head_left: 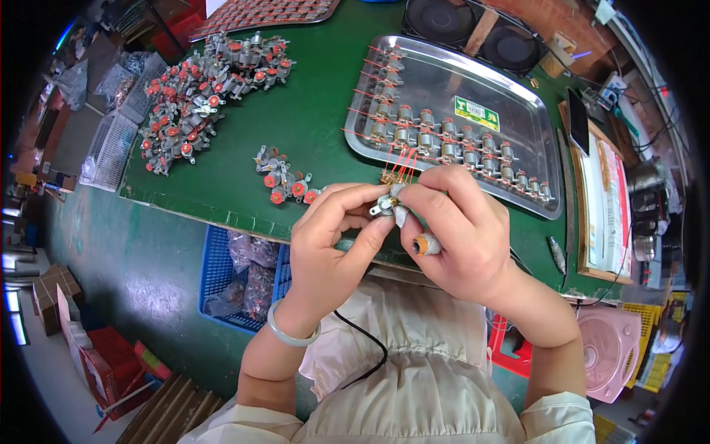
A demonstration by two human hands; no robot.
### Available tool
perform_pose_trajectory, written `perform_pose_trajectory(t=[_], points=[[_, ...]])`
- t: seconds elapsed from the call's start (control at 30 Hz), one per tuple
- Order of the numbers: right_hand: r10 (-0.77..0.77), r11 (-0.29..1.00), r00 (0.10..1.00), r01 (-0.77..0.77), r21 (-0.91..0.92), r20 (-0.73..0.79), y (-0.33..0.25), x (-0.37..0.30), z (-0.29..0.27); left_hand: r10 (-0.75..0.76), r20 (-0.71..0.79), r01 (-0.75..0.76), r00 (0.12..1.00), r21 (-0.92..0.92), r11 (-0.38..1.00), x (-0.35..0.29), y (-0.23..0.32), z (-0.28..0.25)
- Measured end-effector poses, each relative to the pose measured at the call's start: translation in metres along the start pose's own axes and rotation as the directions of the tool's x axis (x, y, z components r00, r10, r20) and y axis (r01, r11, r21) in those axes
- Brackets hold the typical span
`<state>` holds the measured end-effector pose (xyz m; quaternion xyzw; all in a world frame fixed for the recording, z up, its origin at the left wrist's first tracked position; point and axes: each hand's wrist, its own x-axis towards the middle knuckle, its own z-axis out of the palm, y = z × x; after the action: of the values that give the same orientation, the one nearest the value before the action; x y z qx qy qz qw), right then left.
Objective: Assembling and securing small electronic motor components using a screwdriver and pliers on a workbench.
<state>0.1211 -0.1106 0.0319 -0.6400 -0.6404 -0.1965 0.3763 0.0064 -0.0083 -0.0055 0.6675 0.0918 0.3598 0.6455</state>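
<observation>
Pinching, left hand: thumb and fingertips closed on a small metal part; a pale bangle rings the wrist.
Right hand: fingertips gathered on the same part from the other side, a grey cylinder with an orange end lodged against the hand; how firmly, I cannot tell.
Held part: up between both hands, over the near edge of the green surface.
Red wires: a bunch just beyond the fingertips, by the silver tray's near left corner; I cannot tell whether they join the part.
Silver tray: toward the surface's far right corner, cylindrical components lined along its near and left edges.
Loose pieces: a small cluster near the near edge, left of the wires; a large heap along the left edge.
Right edge: a board with papers, a dark flat device by its far end.
Below the near edge: a blue basket of bagged goods.
</observation>
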Motion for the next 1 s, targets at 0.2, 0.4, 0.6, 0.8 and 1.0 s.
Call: perform_pose_trajectory(t=[0.2, 0.4, 0.6, 0.8, 1.0], points=[[-0.046, 0.998, 0.980, 0.039, 0.040, 0.195, 0.012, 0.001, -0.014, -0.006, 0.065, -0.003, 0.998, 0.139, 0.990, 0.000, 0.000, 0.001], [-0.089, 0.995, 0.963, 0.097, -0.017, 0.255, 0.013, 0.003, -0.022, 0.041, 0.077, -0.056, 0.996, 0.217, 0.975, -0.002, 0.001, 0.007], [-0.016, 0.998, 0.993, 0.009, 0.059, 0.115, 0.014, -0.008, -0.012, 0.088, 0.042, -0.095, 0.995, 0.208, 0.974, 0.000, 0.003, 0.010], [0.278, 0.940, 0.952, -0.297, 0.168, 0.129, 0.000, -0.011, -0.013, 0.231, 0.070, -0.239, 0.970, 0.417, 0.877, 0.004, 0.003, 0.008], [0.534, 0.631, 0.747, -0.664, 0.401, 0.396, 0.001, -0.007, -0.020, 0.413, 0.121, -0.406, 0.903, 0.553, 0.727, 0.007, 0.003, 0.011]])
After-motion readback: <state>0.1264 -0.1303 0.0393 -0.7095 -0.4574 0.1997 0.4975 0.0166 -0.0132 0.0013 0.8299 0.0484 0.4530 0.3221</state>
